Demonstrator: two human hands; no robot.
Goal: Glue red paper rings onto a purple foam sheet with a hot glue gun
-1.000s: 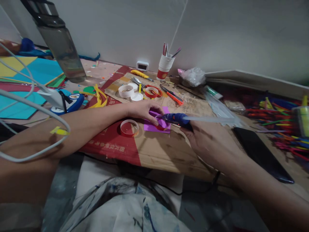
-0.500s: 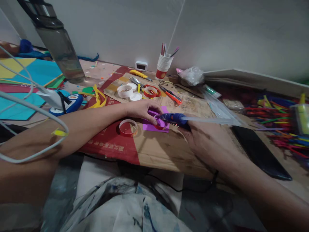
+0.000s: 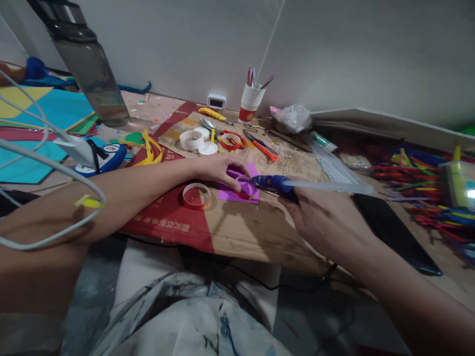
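Observation:
A purple foam or paper square [image 3: 225, 195] lies on the flattened cardboard. On it stands a short ring cut from a paper cup [image 3: 245, 195], with red at its lower edge. My left hand [image 3: 220, 169] grips the ring's left side between thumb and fingers. My right hand [image 3: 313, 210] is wrapped round a blue hot glue gun [image 3: 272, 184], and a long translucent glue stick [image 3: 330, 186] sticks out of its back. The gun's nozzle is at the ring's right rim; I cannot tell whether they touch. A second cup ring [image 3: 197, 196] sits left of the square.
Behind my hands lie white cup pieces [image 3: 192, 140], a red ring [image 3: 230, 141], an orange-handled cutter [image 3: 261, 147] and a yellow knife [image 3: 212, 114]. Stacked paper cups [image 3: 252, 103] hold pencils. A phone [image 3: 397, 232] lies right, a bottle [image 3: 94, 79] left. White cables [image 3: 100, 188] loop over my left forearm.
The glue gun has shifted slightly right, so its nozzle has drawn back from over the ring to the rim. My left hand stays in place on the ring.

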